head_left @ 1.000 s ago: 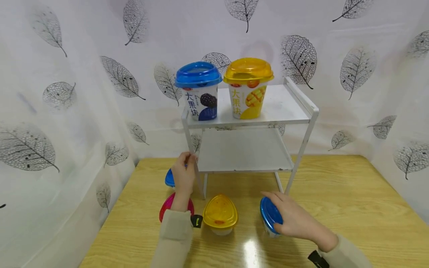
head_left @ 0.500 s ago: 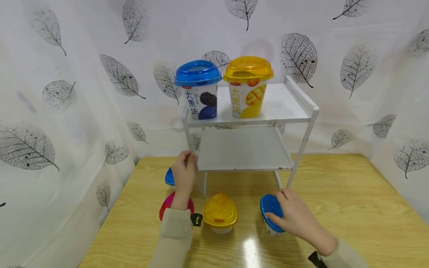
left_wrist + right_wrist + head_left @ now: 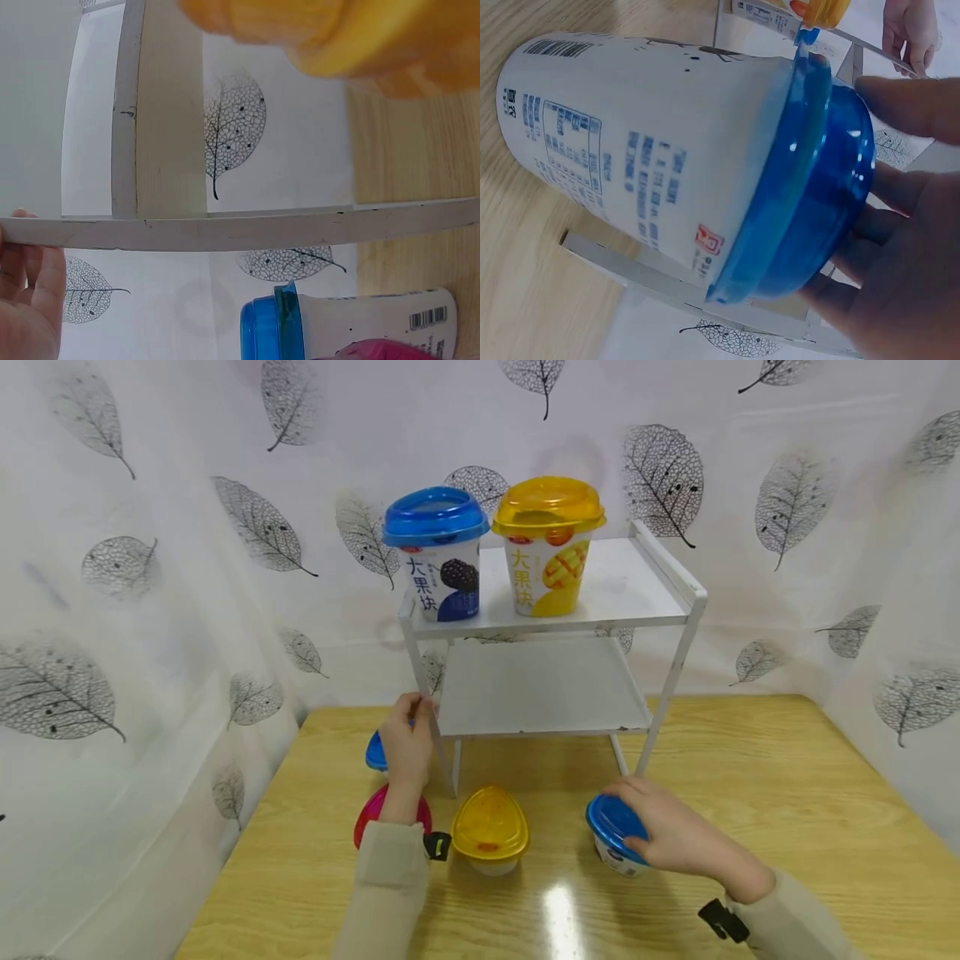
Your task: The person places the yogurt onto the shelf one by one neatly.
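Note:
My left hand (image 3: 407, 739) grips the front left leg (image 3: 225, 232) of a white two-tier shelf rack (image 3: 637, 581); in the left wrist view its fingers (image 3: 49, 281) curl around that leg. At the front right, my right hand (image 3: 667, 827) holds a blue-lidded yogurt cup (image 3: 611, 822) by its lid. Thumb and fingers span the lid in the right wrist view, where the white printed side of the cup (image 3: 652, 150) faces the camera. A yellow-lidded cup (image 3: 491, 827) stands on the table between my hands.
Atop the rack stand a blue blackberry cup (image 3: 437, 552) and a yellow mango cup (image 3: 550, 547). A pink-lidded cup (image 3: 370, 814) and another blue-lidded cup (image 3: 377, 753) are partly hidden by my left arm. A leaf-patterned curtain (image 3: 300, 568) surrounds the wooden table (image 3: 750, 777).
My right hand has shifted its hold on the blue lid, and the cup has turned and moved slightly right. The left hand keeps its place on the leg. The head view has shifted slightly.

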The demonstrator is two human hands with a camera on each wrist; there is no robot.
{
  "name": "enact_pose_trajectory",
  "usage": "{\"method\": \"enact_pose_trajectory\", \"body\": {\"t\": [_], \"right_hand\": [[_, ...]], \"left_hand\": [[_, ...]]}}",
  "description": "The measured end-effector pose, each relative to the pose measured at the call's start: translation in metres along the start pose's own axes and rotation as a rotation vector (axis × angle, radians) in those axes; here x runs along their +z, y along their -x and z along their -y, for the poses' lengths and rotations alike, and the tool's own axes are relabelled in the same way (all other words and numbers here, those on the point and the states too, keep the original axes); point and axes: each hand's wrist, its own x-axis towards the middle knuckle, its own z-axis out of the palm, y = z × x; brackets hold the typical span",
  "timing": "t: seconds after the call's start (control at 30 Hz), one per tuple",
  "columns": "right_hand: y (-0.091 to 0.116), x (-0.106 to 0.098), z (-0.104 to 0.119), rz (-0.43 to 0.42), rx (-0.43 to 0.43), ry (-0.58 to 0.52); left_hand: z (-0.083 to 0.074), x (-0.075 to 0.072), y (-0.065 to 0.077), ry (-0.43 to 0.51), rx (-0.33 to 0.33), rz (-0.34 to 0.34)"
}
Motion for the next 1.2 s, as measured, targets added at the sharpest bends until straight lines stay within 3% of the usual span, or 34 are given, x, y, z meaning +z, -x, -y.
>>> {"method": "enact_pose_trajectory", "body": {"t": [0.1, 0.23, 0.37, 0.47, 0.7, 0.83, 1.0, 1.2], "right_hand": [[-0.001, 0.005, 0.0, -0.079, 0.017, 0.045], [-0.003, 0.011, 0.0, -0.217, 0.082, 0.233], [-0.003, 0.014, 0.002, -0.227, 0.119, 0.365], [-0.004, 0.013, 0.001, -0.2, 0.108, 0.345], [-0.004, 0.004, -0.005, -0.088, 0.031, 0.167], [-0.002, 0.002, -0.006, -0.045, -0.006, 0.159], [-0.001, 0.007, -0.002, -0.126, 0.065, 0.175], [-0.001, 0.013, 0.005, -0.238, 0.201, 0.375]], "left_hand": [[0.001, 0.0, 0.0, 0.004, -0.006, 0.004], [0.002, 0.0, 0.0, 0.005, -0.016, 0.009], [0.003, 0.0, 0.0, 0.0, -0.021, 0.009], [0.003, 0.0, 0.001, -0.004, -0.01, 0.007], [0.003, 0.0, 0.001, -0.002, 0.006, -0.002], [0.004, 0.0, 0.001, 0.0, 0.007, 0.001], [0.004, 0.0, 0.001, -0.006, 0.009, 0.007], [0.004, -0.001, 0.0, -0.017, 0.009, 0.001]]}}
